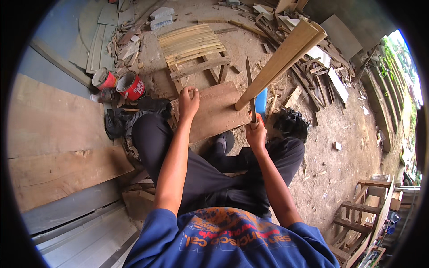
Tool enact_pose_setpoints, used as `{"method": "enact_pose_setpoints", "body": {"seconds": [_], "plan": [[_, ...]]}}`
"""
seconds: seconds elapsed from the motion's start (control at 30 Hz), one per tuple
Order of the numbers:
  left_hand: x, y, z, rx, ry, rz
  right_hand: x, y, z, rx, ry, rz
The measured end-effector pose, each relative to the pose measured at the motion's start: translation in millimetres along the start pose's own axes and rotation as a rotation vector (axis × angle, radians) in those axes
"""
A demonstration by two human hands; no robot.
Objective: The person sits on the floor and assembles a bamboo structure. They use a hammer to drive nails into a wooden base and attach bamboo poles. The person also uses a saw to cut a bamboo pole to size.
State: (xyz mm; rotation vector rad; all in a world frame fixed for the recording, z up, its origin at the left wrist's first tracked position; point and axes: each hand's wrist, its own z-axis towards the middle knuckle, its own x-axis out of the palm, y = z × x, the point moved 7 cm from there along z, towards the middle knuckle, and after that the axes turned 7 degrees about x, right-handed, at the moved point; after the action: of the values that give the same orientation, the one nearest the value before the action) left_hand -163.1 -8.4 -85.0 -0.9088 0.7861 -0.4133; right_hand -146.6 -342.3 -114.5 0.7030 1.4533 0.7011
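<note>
My right hand [256, 133] is closed around the handle of a long, narrow-bladed knife [249, 82], its blade pointing up and away from me. Close to that blade, two long pale pieces of split wood or bamboo [283, 62] stand at a slant, their lower ends over a flat brown board [214, 109]. The board lies in front of my legs. By its left edge is my left hand [189, 102], fingers curled in; whether they hold anything is hidden. Part of a blue object [261, 103] shows behind the knife.
A low slatted wooden bench [194, 47] stands ahead. Red paint cans [131, 85] and a black plastic bag [117, 123] lie left. Scrap wood [313, 67] is heaped at far right. Large boards [67, 174] fill the left side; a wooden frame [362, 214] stands lower right.
</note>
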Motion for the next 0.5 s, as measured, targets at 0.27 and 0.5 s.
{"method": "enact_pose_setpoints", "body": {"seconds": [0.27, 0.5], "plan": [[3, -232, 36, 0.479, 0.193, -0.829, 5, 17, -21, 0.028, 0.035, 0.042], [40, -308, 21, 0.406, 0.270, -0.844, 14, 19, -35, 0.176, 0.127, 0.135]]}}
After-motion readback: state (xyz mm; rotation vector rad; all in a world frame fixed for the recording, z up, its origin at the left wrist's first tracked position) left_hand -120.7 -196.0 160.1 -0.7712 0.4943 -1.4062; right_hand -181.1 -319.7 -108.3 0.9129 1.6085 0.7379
